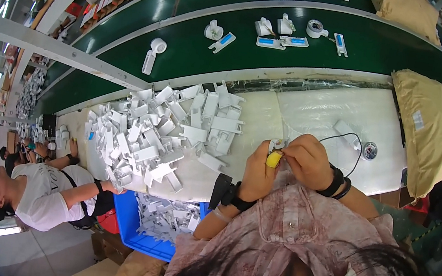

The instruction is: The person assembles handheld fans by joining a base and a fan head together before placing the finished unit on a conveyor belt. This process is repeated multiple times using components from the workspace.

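Part [275, 144]: white, between both hands' fingertips, long axis unclear
Left grip [260, 169]: pinched around it
Right grip [309, 161]: fingertips bunched just rightward, contents hidden

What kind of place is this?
Probably a factory workshop: there's a long green belt with parts on it, a big pile of similar white pieces, and a blue bin holding more.
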A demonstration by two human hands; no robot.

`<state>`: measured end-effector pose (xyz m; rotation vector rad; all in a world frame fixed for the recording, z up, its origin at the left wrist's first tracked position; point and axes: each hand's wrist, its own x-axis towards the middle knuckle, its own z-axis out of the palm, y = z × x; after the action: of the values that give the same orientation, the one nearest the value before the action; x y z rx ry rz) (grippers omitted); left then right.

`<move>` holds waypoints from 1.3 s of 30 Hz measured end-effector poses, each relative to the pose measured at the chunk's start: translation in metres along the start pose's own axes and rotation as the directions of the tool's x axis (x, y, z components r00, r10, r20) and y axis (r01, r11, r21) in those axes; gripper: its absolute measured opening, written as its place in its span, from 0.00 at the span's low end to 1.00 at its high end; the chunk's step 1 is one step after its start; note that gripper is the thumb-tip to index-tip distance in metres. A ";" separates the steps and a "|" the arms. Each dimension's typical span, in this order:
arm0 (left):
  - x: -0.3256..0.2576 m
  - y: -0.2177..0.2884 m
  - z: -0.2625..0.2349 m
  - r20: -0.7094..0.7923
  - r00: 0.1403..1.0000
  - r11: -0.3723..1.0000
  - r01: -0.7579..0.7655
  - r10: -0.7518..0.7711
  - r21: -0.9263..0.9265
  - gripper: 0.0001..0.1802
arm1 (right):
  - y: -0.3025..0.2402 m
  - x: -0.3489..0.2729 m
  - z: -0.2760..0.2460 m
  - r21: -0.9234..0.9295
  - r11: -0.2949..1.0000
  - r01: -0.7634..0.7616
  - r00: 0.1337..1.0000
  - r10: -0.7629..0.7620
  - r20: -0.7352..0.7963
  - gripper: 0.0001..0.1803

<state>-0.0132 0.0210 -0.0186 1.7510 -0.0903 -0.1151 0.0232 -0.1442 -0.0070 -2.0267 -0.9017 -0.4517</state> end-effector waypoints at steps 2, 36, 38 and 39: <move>0.001 -0.003 -0.001 0.038 0.998 0.999 0.049 -0.050 0.008 0.13 | -0.002 0.005 -0.004 -0.004 1.000 -0.020 0.999 0.020 0.035 0.13; 0.018 -0.013 -0.023 -0.009 0.998 0.973 0.064 -0.068 -0.221 0.13 | 0.015 0.023 0.020 -0.013 0.999 -0.049 0.979 0.050 0.199 0.12; 0.036 -0.037 -0.050 0.005 0.999 0.979 0.041 -0.041 -0.199 0.13 | 0.017 0.038 0.018 -0.005 0.999 -0.042 0.988 0.042 0.150 0.12; 0.050 -0.043 -0.069 -0.024 0.993 0.977 0.108 -0.115 -0.186 0.13 | 0.017 0.046 0.018 0.004 0.999 -0.054 0.993 0.053 0.103 0.13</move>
<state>0.0454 0.0895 -0.0500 1.5722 0.0429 -0.1699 0.0668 -0.1158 0.0010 -2.0780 -0.9071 -0.3172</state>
